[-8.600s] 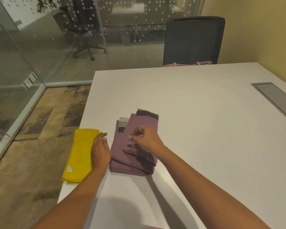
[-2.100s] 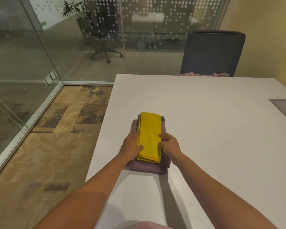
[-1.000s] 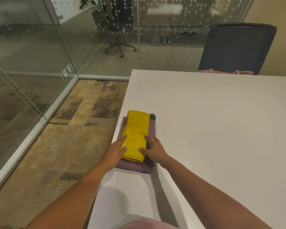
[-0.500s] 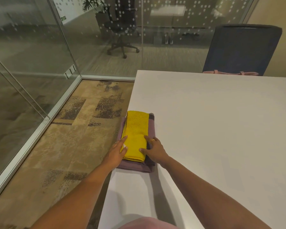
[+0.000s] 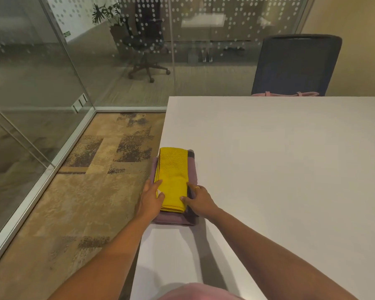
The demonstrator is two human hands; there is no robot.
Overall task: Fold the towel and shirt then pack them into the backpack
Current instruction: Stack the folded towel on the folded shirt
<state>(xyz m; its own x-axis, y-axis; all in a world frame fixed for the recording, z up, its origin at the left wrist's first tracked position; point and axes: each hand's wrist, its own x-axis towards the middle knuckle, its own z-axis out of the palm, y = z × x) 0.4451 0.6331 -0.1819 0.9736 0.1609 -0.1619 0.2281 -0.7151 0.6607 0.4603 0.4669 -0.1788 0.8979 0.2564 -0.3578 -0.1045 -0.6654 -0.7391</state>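
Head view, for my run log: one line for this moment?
towel folded atop shirt | left hand, right hand touch towel sides | unpacked

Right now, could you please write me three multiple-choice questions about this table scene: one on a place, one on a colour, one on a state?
1. Where does the yellow towel lie? A on the folded shirt; B in a box; C on a shelf.
2. What colour is the shirt? A green; B purple; C white.
3. What state is the towel in? A folded; B spread flat; C crumpled.
Answers: 1 A: it rests on the shirt, on the table. 2 B: purple shows around the towel. 3 A: layered edges show.
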